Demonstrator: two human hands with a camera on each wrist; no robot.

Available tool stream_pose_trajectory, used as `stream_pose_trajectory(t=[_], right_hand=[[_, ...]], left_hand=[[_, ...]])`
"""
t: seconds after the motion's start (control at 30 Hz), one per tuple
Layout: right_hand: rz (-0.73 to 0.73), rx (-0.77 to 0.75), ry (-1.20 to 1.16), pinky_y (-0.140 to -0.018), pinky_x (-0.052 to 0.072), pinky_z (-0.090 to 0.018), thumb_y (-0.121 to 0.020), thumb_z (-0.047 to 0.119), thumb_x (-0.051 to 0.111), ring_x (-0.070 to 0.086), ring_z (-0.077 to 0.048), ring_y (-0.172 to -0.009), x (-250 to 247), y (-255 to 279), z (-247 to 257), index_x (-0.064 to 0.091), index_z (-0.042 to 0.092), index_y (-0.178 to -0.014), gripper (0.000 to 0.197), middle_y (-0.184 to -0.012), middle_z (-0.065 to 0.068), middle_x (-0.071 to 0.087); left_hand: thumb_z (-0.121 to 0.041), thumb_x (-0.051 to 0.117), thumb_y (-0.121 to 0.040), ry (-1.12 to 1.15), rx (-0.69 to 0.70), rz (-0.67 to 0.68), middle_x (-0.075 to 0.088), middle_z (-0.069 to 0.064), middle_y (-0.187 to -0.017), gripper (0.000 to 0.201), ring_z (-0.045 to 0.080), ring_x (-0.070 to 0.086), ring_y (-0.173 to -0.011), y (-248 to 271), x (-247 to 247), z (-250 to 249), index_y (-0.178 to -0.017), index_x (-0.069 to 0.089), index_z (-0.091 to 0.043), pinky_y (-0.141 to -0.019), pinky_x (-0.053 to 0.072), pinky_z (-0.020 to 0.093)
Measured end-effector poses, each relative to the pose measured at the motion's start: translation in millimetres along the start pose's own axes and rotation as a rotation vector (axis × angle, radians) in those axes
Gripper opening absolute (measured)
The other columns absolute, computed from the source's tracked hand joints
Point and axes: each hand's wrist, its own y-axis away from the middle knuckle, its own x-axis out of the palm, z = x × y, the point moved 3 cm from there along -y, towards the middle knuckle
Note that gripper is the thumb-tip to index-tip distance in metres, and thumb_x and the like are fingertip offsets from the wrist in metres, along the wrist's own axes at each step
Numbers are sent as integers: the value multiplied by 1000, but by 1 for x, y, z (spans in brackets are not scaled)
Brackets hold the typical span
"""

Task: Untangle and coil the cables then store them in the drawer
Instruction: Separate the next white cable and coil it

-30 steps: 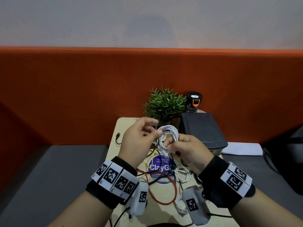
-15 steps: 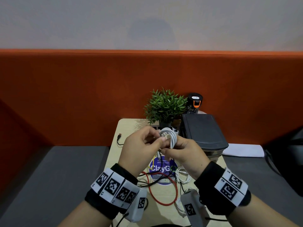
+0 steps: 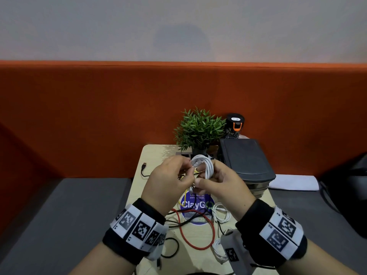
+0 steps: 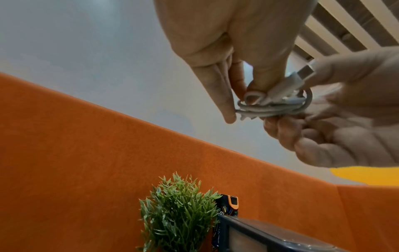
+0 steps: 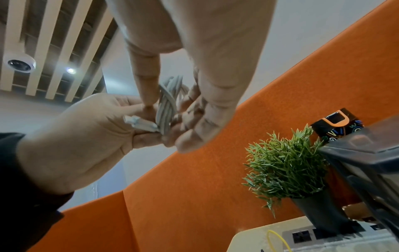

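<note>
A white cable (image 3: pixel 206 165) wound into a small coil is held up over the table between both hands. My right hand (image 3: pixel 200 180) grips the coil (image 5: pixel 166 109), fingers curled round its strands. My left hand (image 3: pixel 189 171) pinches the cable's end at the coil's left side; a white plug (image 5: pixel 138 121) sticks out by its thumb. In the left wrist view the coil (image 4: pixel 270 107) lies flat between the two hands. A dark grey drawer unit (image 3: pixel 246 157) stands at the table's back right, shut.
Below the hands, loose red (image 3: pixel 198 241), black (image 3: pixel 172 249), yellow (image 3: pixel 185 195) and white (image 3: pixel 220 213) cables lie tangled on the small beige table (image 3: pixel 151 155). A potted plant (image 3: pixel 198 130) and a black tumbler (image 3: pixel 234 126) stand at the back. An orange partition rises behind.
The left fingers, spread beside the coil a second ago, have closed on the cable's end. Both hands stay raised with the coil and have drawn closer together.
</note>
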Motion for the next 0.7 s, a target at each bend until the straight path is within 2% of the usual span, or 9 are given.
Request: stream_pose_trajectory(t=[0.1,0.17,0.23,0.37,0.43,0.5,0.57,0.63,0.7], right_hand=[[-47,19,16,-62,52,-31,-86,27,68,63,-18,-68,-3,1,5,65,14,-93,15,-75,-2,64],[-94,18,53,-53,46,-25,-88,29,65,59,-18,-56,-8,-1,7,65,10,-89,19,-63,-3,63],[-127,12,90,-49,41,-22,-90,27,63,56,-18,-49,-12,-3,8,64,7,-87,20,-59,-8,64],[-183,46,104,-50,41,-27,-92,30,59,60,-25,-49,-12,-4,2,65,8,-82,25,-70,-27,66],[-186,82,55,-47,40,-27,-94,29,57,60,-26,-47,-11,-3,1,64,6,-81,27,-73,-28,65],[-154,110,-30,-45,37,-25,-95,27,55,58,-25,-46,-9,-3,2,63,5,-82,26,-70,-17,68],[-132,115,-104,-46,34,-25,-96,24,53,56,-25,-45,-8,-4,4,61,5,-83,24,-68,-8,68],[-114,107,-137,-47,34,-26,-96,21,52,56,-23,-47,-7,-4,4,61,5,-86,21,-70,-7,69],[-99,87,-117,-48,36,-23,-97,19,52,58,-21,-50,-5,-4,3,62,7,-90,17,-74,-6,69]], left_hand=[[-29,50,-84,-99,127,26,65,0,-83,14,14,60,-70,0,1,0,-89,57,-18,-57,53,35],[-26,49,-88,-114,200,52,66,3,-87,8,18,62,-70,1,3,0,-94,50,-22,-55,54,35],[-25,49,-91,-113,240,54,67,5,-91,7,20,65,-74,2,3,0,-96,48,-22,-57,55,36],[-25,49,-93,-122,300,28,69,3,-107,7,15,66,-90,3,0,-3,-98,51,-19,-61,55,35],[-28,47,-96,-147,319,30,66,2,-118,13,16,68,-94,4,-1,-3,-100,54,-18,-61,56,34],[-33,41,-98,-116,276,32,62,0,-126,15,16,68,-96,4,-1,-1,-101,50,-21,-61,56,33],[-37,37,-99,-68,226,-2,62,-1,-127,17,13,67,-100,4,-2,0,-101,46,-23,-63,56,29],[-34,39,-99,16,135,-48,64,-6,-121,12,6,65,-99,4,-2,0,-100,44,-23,-65,55,25],[-27,47,-98,83,4,-80,66,-16,-104,3,2,64,-87,2,-1,-1,-97,46,-25,-60,48,15]])
